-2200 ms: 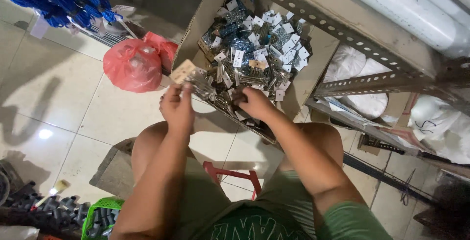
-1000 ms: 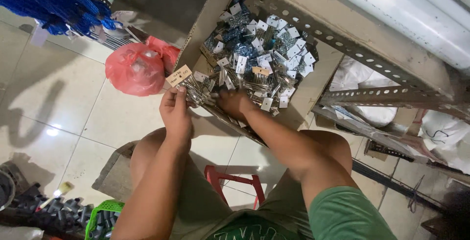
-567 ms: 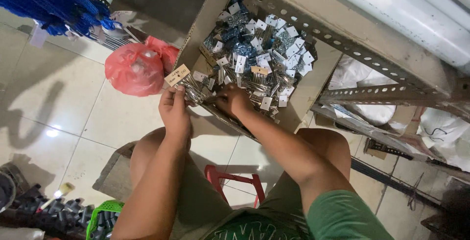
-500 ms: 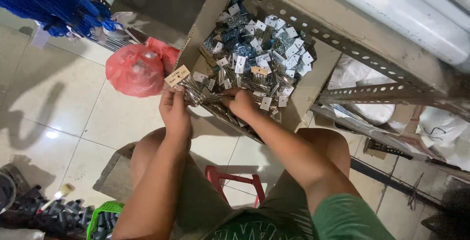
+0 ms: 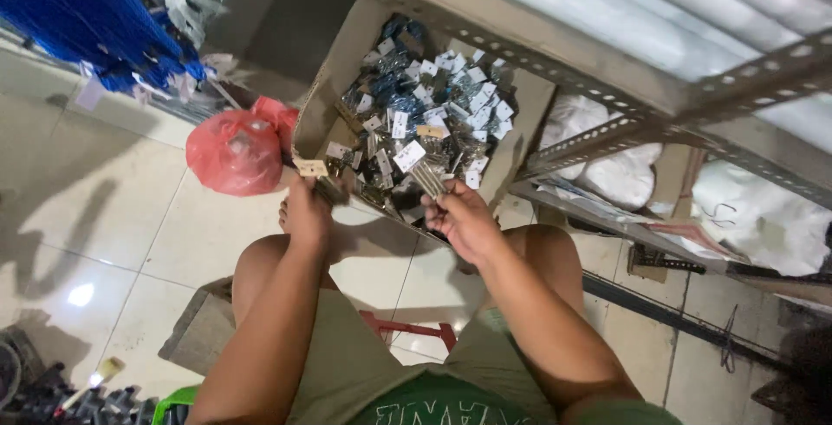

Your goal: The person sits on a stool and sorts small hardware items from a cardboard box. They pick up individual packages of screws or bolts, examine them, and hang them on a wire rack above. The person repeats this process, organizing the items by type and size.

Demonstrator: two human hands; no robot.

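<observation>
Nearest, a tagged metal bundle (image 5: 322,184) is gripped in the left hand (image 5: 308,215), and a second tagged bundle (image 5: 423,171) (white tag uppermost) is pinched in the right hand (image 5: 464,220). Both are held at the near edge of the cardboard box (image 5: 342,65) heaped with similar pieces; a red plastic bag (image 5: 234,152) lies left of it.

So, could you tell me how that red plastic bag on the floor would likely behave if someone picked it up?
The red plastic bag looks thin and crinkled, so it would probably sag and change shape when lifted. It bulges full beside the cardboard box, so it may have some weight; its contents cannot be made out. Its knotted top probably gives a handy grip.
</observation>
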